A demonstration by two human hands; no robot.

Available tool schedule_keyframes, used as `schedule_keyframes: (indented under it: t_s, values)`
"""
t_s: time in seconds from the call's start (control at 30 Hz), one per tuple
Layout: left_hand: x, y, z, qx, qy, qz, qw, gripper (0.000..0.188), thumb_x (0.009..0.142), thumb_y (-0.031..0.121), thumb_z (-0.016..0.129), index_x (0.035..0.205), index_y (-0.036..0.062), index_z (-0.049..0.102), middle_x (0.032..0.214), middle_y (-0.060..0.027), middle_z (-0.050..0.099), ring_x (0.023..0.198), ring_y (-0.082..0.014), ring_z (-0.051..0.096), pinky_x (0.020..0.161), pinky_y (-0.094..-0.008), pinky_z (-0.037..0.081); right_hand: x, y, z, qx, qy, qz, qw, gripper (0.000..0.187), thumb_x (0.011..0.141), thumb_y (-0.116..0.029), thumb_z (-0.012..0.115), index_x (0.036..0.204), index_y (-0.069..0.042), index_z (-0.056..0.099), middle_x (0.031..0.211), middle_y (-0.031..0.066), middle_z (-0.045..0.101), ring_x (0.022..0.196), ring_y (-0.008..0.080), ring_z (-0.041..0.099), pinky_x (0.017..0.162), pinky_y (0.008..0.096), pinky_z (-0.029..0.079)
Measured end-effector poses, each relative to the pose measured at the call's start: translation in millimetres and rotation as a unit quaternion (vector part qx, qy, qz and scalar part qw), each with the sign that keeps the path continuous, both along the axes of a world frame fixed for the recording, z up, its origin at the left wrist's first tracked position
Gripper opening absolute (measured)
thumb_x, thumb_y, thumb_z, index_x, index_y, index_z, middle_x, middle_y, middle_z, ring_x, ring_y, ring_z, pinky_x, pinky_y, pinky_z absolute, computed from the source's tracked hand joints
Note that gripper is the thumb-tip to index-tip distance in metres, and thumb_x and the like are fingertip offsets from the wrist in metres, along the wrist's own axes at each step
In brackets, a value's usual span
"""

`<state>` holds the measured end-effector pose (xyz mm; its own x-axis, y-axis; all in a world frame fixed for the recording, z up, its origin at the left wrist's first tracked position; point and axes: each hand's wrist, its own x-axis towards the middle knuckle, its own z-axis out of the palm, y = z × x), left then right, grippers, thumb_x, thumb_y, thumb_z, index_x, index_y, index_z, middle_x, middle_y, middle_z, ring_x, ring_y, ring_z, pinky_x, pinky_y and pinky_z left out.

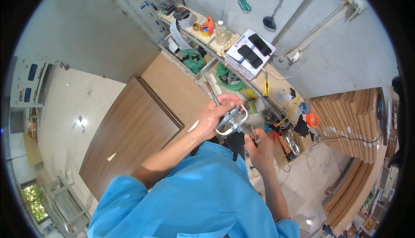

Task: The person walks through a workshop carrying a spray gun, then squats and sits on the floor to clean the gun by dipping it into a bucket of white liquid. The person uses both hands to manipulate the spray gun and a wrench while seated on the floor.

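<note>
My left hand (216, 115) grips a shiny metal handle-shaped part (233, 120) with a curved loop, held above the workbench. My right hand (259, 145) is just below and to the right of it, with the fingers pinched on a small dark piece (255, 137) near the metal part. What that small piece is stays too small to tell. Both forearms come out of blue sleeves (199, 194) at the bottom of the view.
Stacked brown wooden boards (129, 130) lie to the left on the bench (177, 84). Behind the hands are green bags (194, 60), a white box (250, 52), tape rolls (206, 28), a bottle (221, 32) and cables. Cardboard sheets (350, 117) stand at the right.
</note>
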<state>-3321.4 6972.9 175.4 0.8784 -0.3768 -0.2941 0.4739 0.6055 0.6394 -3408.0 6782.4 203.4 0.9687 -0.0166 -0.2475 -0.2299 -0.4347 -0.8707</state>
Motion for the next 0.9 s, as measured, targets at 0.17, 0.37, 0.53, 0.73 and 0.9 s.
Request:
schedule_keyframes:
  t_s: [0.17, 0.37, 0.53, 0.73, 0.9]
  values:
    - [-2.7, -3.7, -3.5, -0.007, -0.008, 0.029, 1.000, 0.020, 0.100, 0.011, 0.059, 0.117, 0.0024, 0.063, 0.109, -0.0094, 0.070, 0.097, -0.0146, 0.067, 0.087, -0.0308, 0.055, 6.3, 0.8, -3.3, 0.021, 0.018, -0.002, 1.000, 0.020, 0.097, -0.012, 0.063, 0.083, -0.004, 0.052, 0.065, -0.0031, 0.046, 0.060, 0.0039, 0.040, 0.052, 0.0264, 0.032]
    - [-1.1, -8.2, -1.3, 0.041, -0.057, 0.092, 0.993, 0.020, 0.101, 0.012, 0.057, 0.119, 0.0043, 0.062, 0.118, -0.0068, 0.064, 0.106, -0.0124, 0.063, 0.089, -0.0292, 0.053, 13.7, 2.9, -4.0, -0.001, -0.020, 0.003, 1.000, 0.018, 0.098, -0.012, 0.061, 0.085, -0.004, 0.051, 0.065, -0.0030, 0.047, 0.060, 0.0047, 0.040, 0.051, 0.0271, 0.033]
    - [4.5, -13.9, 9.3, 0.234, -0.205, 0.015, 0.950, 0.024, 0.103, 0.018, 0.057, 0.124, 0.0060, 0.061, 0.122, -0.0069, 0.061, 0.109, -0.0134, 0.060, 0.091, -0.0326, 0.050, 23.9, -2.8, -58.1, 0.189, -0.071, 0.040, 0.978, 0.012, 0.101, -0.011, 0.057, 0.094, -0.003, 0.052, 0.083, 0.0032, 0.058, 0.073, 0.0073, 0.050, 0.061, 0.0256, 0.039]
    - [8.0, -32.2, 21.8, 0.419, -0.440, 0.021, 0.794, 0.035, 0.092, 0.018, 0.062, 0.126, 0.0142, 0.065, 0.124, -0.0102, 0.061, 0.114, -0.0336, 0.059, 0.097, -0.0427, 0.048, 54.3, -16.0, -145.8, 0.230, -0.103, 0.018, 0.968, 0.040, 0.099, -0.014, 0.060, 0.135, -0.003, 0.049, 0.127, 0.0081, 0.058, 0.117, 0.0161, 0.056, 0.099, 0.0315, 0.045]
    - [18.3, -30.0, 7.6, 0.439, -0.562, 0.060, 0.699, 0.047, 0.078, 0.008, 0.073, 0.124, 0.0190, 0.069, 0.125, -0.0061, 0.062, 0.117, -0.0300, 0.058, 0.096, -0.0434, 0.048, 89.7, -19.1, -145.1, 0.196, -0.064, 0.055, 0.977, 0.060, 0.089, -0.025, 0.074, 0.139, -0.007, 0.048, 0.138, 0.0114, 0.055, 0.125, 0.0191, 0.053, 0.102, 0.0340, 0.046]
